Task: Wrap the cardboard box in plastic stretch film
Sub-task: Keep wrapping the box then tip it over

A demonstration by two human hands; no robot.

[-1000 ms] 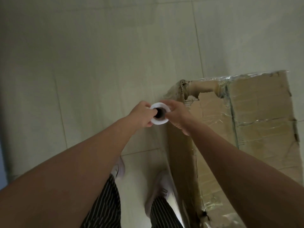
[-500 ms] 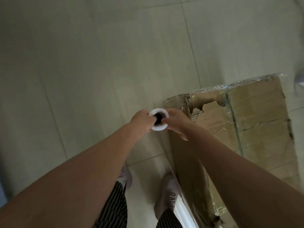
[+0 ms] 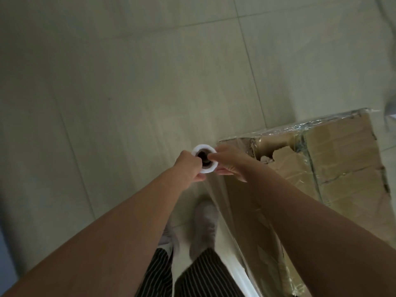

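Cardboard box (image 3: 342, 168): stands on the pale tiled floor (image 3: 128, 82) at right of the view, and sits lower in frame than one second ago, with more floor showing beyond it. Brown, top face torn open near its left corner, ragged flap edges showing; glossy clear film already covers the top and far edge, with wrinkles catching light. A sheet of stretch film (image 3: 216, 189) hangs from the roll down along the box's near-left side. Film roll (image 3: 209, 169): held upright, seen end-on, white ring around a dark core, just beside the box's near-left top corner, as before. Left hand (image 3: 189, 166) grips the roll's left side with fingers curled; right hand (image 3: 230, 163) grips the right side, one fingertip over the rim. The box lies right of and beyond both hands.
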